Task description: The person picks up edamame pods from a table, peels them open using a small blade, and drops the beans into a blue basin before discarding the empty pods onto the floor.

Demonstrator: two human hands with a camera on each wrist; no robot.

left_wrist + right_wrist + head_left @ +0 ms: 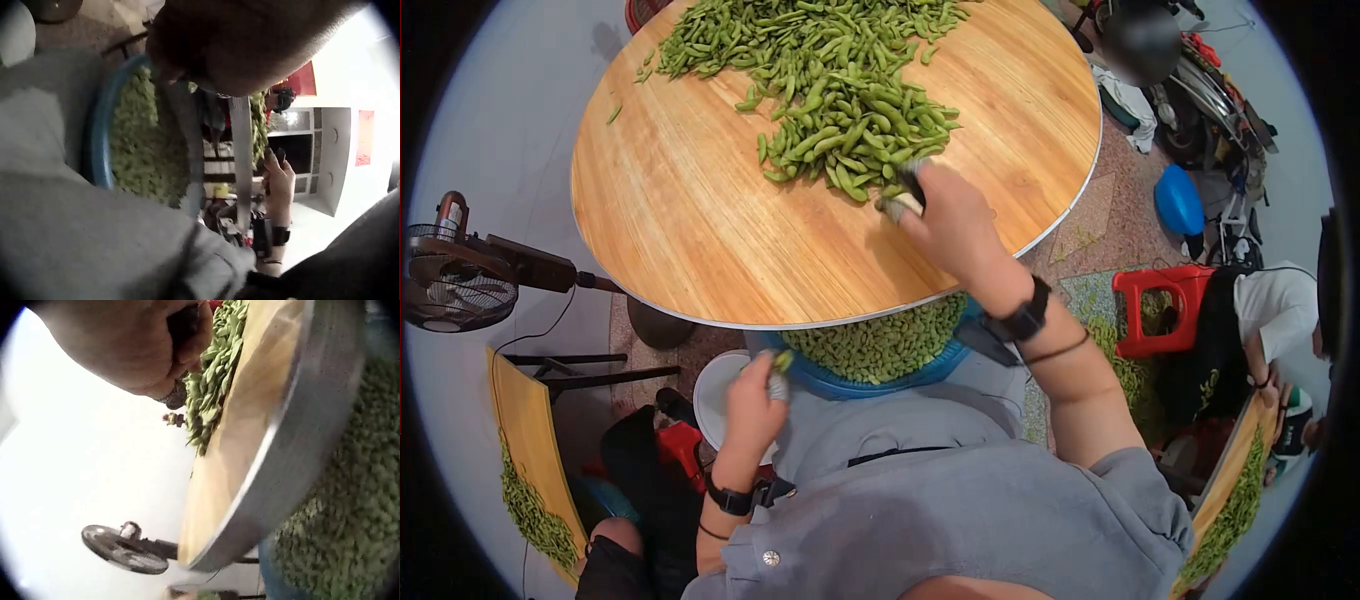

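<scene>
A heap of green soybean pods (855,120) lies on the round wooden table (700,230). My right hand (955,220) reaches over the near edge of the heap, its curled fingers right at the pods; I cannot tell whether it grips one. Dark and grey coverings show on its fingertips. Lower left, beside the basin, my left hand (752,410) pinches a green pod (784,360) between thumb and fingers, one of them wrapped in a pale covering. Below the table edge, a blue basin (850,388) holds many shelled green beans (880,345).
A brown fan (460,270) stands left of the table. A white bucket (715,395) is near my left hand. On the right are a red stool (1135,300), a blue object (1178,200), a parked motorbike (1210,110) and a seated person (1280,310) at another pod-covered table.
</scene>
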